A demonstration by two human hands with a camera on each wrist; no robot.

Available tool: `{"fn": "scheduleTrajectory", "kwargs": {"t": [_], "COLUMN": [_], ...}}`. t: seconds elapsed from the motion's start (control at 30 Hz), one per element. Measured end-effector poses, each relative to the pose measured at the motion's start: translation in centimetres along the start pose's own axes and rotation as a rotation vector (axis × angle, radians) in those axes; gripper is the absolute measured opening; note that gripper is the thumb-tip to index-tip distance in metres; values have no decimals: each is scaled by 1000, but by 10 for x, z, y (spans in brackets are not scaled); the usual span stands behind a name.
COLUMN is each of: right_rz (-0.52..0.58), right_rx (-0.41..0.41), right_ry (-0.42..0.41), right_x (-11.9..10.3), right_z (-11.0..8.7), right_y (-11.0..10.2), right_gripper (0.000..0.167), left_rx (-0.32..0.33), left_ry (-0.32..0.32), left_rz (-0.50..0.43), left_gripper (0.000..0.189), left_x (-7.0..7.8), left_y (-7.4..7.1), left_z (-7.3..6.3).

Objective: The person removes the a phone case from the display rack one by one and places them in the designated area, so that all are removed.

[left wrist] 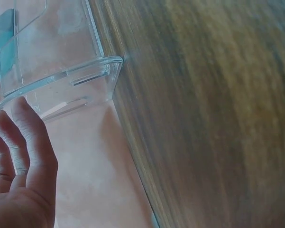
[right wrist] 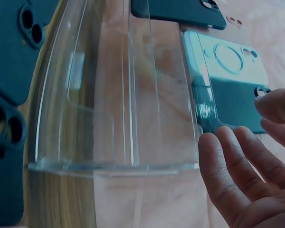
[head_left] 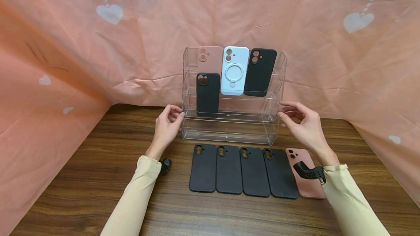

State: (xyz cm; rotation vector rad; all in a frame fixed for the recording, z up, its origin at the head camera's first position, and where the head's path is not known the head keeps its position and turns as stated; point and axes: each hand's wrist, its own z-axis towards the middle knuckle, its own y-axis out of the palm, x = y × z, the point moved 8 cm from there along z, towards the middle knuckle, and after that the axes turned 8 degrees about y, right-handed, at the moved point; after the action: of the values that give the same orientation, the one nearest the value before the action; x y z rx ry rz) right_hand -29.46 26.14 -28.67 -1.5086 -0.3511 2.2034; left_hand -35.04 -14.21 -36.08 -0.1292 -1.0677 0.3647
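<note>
A clear acrylic display stand (head_left: pixel 226 136) with stepped tiers stands on the wooden table between the two hands. My left hand (head_left: pixel 167 125) is at its left side panel, thumb and fingertips right at the edge. At the right side panel is my right hand (head_left: pixel 302 121), fingers loosely bent and apart, fingertips right at the edge. On the upper tier lean a pink phone case (head_left: pixel 213 61), a white phone case (head_left: pixel 234 72) with a ring and a black phone case (head_left: pixel 260 72). Another black phone case (head_left: pixel 208 95) stands one tier lower, in front of the pink one.
Several black phone cases (head_left: pixel 228 170) lie in a row on the table (head_left: pixel 98 188) in front of the stand. A pink phone case (head_left: pixel 303 181) ends that row, partly under the right wrist's black strap (head_left: pixel 308 172). Pink cloth (head_left: pixel 147 28) hangs behind and along both sides.
</note>
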Motion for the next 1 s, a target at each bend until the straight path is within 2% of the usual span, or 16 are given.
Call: {"fn": "scheduleTrajectory", "kwargs": {"t": [0.13,0.57,1.0], "right_rz": [6,-14,-1], "right_rx": [-9,-58,-115], "right_ry": [-12,-147,-117], "right_x": [-8,-36,-40], "right_z": [5,29,42], "right_y": [9,43,83], "right_gripper": [34,38,36], "left_rx": [9,31,47], "left_ry": [1,-9,4], "left_rz": [7,33,44], "left_gripper": [15,13,13], "left_x": [1,-3,-3], "left_y": [-1,-2,-1], "left_z": [-1,-1,1]}}
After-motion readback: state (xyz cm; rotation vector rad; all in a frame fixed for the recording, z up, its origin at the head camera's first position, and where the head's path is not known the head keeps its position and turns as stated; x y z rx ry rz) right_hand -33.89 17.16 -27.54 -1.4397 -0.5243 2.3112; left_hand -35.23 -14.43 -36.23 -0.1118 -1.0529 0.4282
